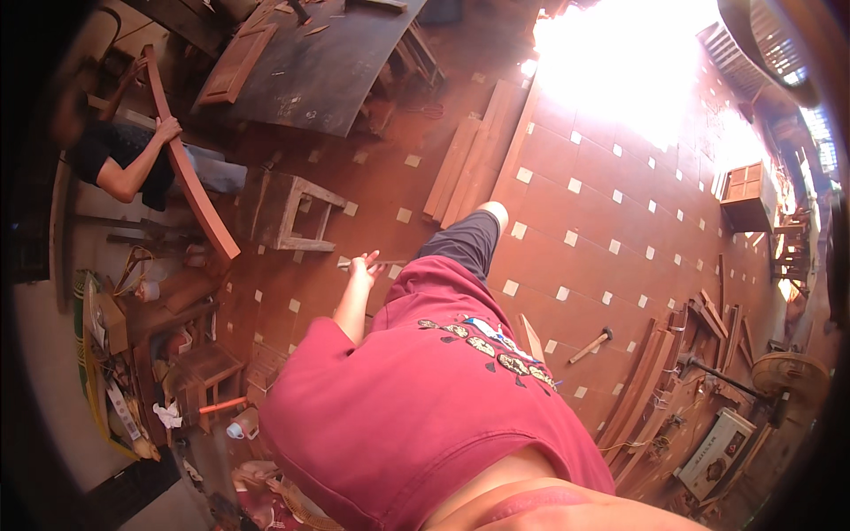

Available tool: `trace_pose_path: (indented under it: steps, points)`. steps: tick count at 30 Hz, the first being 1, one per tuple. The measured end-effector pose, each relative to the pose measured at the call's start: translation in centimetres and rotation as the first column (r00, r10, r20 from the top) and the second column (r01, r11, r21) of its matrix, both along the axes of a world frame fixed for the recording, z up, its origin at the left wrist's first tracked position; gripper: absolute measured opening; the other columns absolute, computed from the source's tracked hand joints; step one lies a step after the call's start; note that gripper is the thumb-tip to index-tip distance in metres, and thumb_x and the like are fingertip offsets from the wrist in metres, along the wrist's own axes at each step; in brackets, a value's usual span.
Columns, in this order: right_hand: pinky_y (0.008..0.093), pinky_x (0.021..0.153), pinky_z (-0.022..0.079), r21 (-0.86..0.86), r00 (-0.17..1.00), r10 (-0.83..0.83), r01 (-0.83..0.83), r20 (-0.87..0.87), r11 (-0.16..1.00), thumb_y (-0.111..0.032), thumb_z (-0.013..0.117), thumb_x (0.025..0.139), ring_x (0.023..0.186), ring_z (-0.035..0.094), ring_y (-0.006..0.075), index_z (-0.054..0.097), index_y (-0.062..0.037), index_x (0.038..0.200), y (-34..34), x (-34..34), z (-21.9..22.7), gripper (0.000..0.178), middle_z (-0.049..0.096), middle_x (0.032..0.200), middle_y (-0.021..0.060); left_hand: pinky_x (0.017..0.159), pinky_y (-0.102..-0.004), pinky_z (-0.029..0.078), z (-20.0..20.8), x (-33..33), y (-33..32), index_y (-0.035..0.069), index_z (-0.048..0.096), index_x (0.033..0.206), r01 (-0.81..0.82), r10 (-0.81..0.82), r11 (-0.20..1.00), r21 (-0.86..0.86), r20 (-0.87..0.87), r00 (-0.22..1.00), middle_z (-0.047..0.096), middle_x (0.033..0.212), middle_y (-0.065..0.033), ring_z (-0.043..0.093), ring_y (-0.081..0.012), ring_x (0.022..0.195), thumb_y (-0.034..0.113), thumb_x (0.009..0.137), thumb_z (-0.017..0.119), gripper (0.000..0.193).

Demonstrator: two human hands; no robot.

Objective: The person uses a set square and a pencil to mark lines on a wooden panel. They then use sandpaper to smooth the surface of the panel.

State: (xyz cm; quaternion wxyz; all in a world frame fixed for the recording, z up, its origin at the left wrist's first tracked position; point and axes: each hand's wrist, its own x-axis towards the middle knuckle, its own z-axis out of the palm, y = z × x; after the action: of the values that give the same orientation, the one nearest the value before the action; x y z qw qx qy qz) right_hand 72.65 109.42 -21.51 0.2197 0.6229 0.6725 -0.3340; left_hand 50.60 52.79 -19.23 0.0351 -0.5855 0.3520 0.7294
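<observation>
My left hand (363,267) is out at my left side, over the tiled floor. A thin, light-coloured rod (390,263) runs across it, and the fingers are bent around this. Its exact kind is too small to make out. A worn wooden stool (305,217) stands just beyond that hand. My right hand is out of sight, hidden behind my red shirt or outside the view.
At the left, another person (115,164) holds a long wooden beam (190,173). A dark worktable (310,66) stands at the far left. Planks (474,164) lie ahead on the floor, a hammer (591,345) to the right. More timber (642,380) and a fan (791,373) are farther right.
</observation>
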Motion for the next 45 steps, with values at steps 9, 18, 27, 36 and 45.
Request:
trace_pose_path:
  steps: [9,18,27,36,45]
  points:
    - [0.0436,0.077,0.054,-0.047,0.993,0.086,-0.090,-0.085,0.995,-0.038,0.064,0.086,0.083,0.069,0.0329,0.072,-0.0023,0.097,9.2,-11.4,-2.1,0.038,0.071,0.095,0.0210,0.046,-0.0415,0.058,-5.3,-2.1,6.5,0.002,0.044,0.132,0.616,-0.586,0.787,-0.016,0.290,0.757,0.075,0.098,-0.0183,0.052,-0.0190,0.045,0.028,0.100,0.028,0.044]
    - [0.0427,0.076,0.053,-0.041,0.935,0.292,-0.306,-0.202,0.951,-0.038,0.062,0.087,0.081,0.068,0.0316,0.071,-0.0043,0.094,23.5,-32.9,0.2,0.036,0.070,0.092,0.0211,0.038,-0.0361,0.050,-7.6,-17.3,27.7,0.001,0.048,0.132,0.376,-0.370,0.926,-0.038,0.109,0.923,0.076,0.095,-0.0151,0.057,-0.0197,0.047,0.025,0.099,0.036,0.043]
    - [0.0417,0.075,0.052,-0.051,0.868,0.436,-0.460,-0.237,0.887,-0.038,0.061,0.088,0.080,0.067,0.0304,0.071,-0.0063,0.092,34.5,-45.8,0.7,0.034,0.069,0.090,0.0212,0.037,-0.0387,0.045,-7.5,-34.1,38.1,0.000,0.056,0.113,0.684,-0.725,0.657,-0.317,-0.017,0.689,0.076,0.085,-0.0156,0.054,-0.0163,0.048,0.017,0.094,0.038,0.031]
    - [0.0408,0.073,0.052,-0.064,0.590,0.789,-0.806,-0.171,0.588,-0.038,0.059,0.088,0.078,0.066,0.0291,0.071,-0.0083,0.090,56.5,-51.7,-12.2,0.032,0.068,0.087,0.0213,0.074,-0.0350,0.056,-4.4,-28.3,44.8,-0.004,0.055,0.113,0.257,-0.319,0.887,-0.385,-0.107,0.942,0.075,0.096,-0.0201,0.071,-0.0250,0.086,0.024,0.103,0.036,0.035]
    - [0.0389,0.074,0.053,-0.003,0.620,0.751,-0.772,-0.229,0.636,-0.041,0.072,0.079,0.078,0.068,0.0281,0.072,0.0081,0.093,51.2,-67.2,-0.8,0.050,0.071,0.086,0.0180,0.066,-0.0452,0.059,-7.4,-8.6,66.8,0.000,0.061,0.107,-0.447,0.488,0.870,-0.209,0.221,0.845,0.073,0.097,-0.0200,0.068,-0.0278,0.070,0.023,0.100,0.041,0.032]
